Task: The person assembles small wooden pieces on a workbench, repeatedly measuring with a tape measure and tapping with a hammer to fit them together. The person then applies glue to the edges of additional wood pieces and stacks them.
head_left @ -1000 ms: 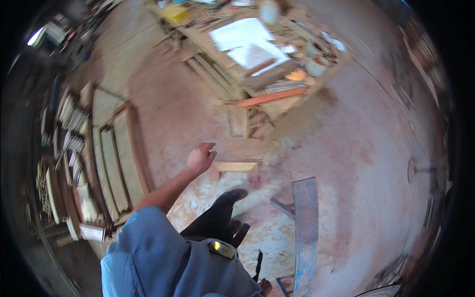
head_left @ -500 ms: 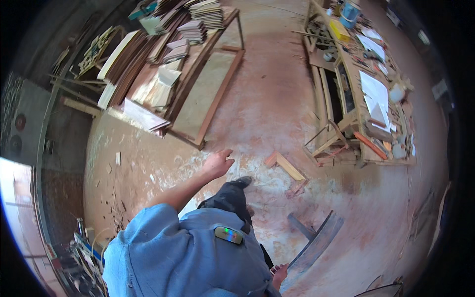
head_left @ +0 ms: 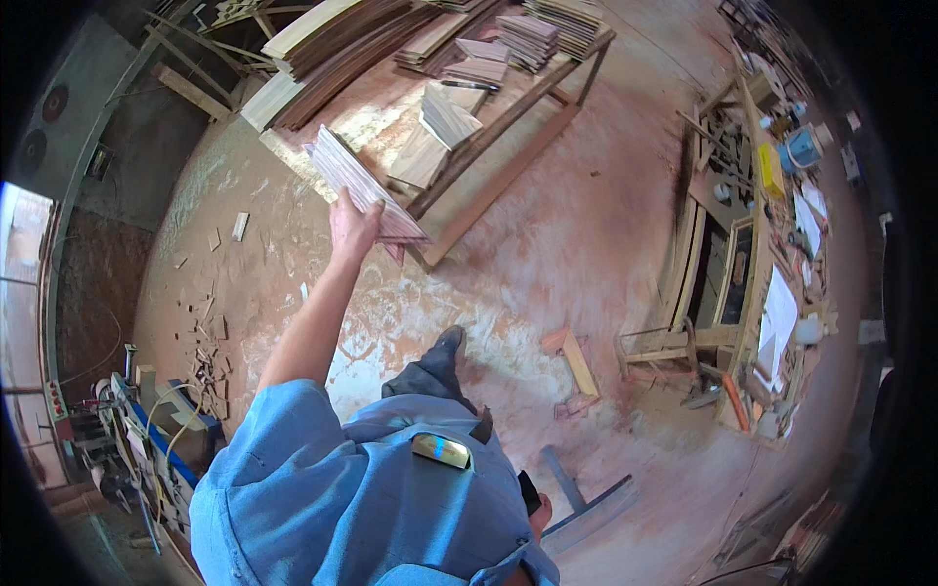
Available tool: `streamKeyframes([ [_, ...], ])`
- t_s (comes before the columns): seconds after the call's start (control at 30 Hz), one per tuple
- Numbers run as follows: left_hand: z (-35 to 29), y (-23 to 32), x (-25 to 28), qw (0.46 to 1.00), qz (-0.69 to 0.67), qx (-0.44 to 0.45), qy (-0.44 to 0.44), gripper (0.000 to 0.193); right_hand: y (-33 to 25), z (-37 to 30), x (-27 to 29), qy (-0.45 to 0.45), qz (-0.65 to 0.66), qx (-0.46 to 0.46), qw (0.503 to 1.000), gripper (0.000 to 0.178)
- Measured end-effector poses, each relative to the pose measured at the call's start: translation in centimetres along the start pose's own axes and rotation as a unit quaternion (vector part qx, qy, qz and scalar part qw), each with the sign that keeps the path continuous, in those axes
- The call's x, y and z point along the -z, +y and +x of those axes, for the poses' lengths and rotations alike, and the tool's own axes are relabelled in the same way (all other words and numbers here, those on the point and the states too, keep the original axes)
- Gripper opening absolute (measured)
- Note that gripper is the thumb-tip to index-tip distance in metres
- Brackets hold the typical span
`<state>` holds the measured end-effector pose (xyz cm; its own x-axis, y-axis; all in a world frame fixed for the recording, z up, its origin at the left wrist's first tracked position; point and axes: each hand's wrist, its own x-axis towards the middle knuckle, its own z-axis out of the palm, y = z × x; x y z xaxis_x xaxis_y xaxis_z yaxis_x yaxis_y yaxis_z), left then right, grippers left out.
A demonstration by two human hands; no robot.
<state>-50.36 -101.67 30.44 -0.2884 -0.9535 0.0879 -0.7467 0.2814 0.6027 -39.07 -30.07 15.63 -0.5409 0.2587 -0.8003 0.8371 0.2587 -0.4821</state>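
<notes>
My left hand (head_left: 354,227) is closed on the near edge of a pale striped wooden board (head_left: 357,186), thumb on top. The board lies at the near corner of a low wooden table (head_left: 493,151), its end sticking out past the corner. A reddish piece shows beneath it; I cannot tell whether it is gripped too. Beside it on the table are more cut boards (head_left: 449,119). My right hand (head_left: 541,514) hangs low by my side, mostly hidden by my blue shirt, its fingers not clear. Past it, a grey T-shaped wooden piece (head_left: 591,503) seems to lie on the floor.
Long curved planks (head_left: 337,59) and stacked boards (head_left: 528,44) cover the table's far part. A cluttered workbench (head_left: 752,283) runs along the right. An angled wood piece (head_left: 576,366) lies on the dusty floor, offcuts (head_left: 210,342) at left. Equipment with a blue edge (head_left: 176,439) stands lower left.
My left hand has moved left and forward from open air and closed on the board at the table corner. The view has turned left and come nearer the table.
</notes>
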Motion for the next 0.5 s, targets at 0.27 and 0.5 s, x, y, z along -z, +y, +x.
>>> streamKeyframes([
  [0.27, 7.0, -1.0, -3.0, 0.967, -0.085, 0.234, -0.053, 0.123, -13.2, 2.7, -7.0, -0.083, -0.022, 0.07, 0.994, 0.034],
  [0.5, 7.1, -0.3, -2.4, 0.957, -0.074, 0.271, -0.071, 0.121, -20.6, 5.9, -9.2, -0.105, -0.094, 0.046, 0.989, 0.043],
])
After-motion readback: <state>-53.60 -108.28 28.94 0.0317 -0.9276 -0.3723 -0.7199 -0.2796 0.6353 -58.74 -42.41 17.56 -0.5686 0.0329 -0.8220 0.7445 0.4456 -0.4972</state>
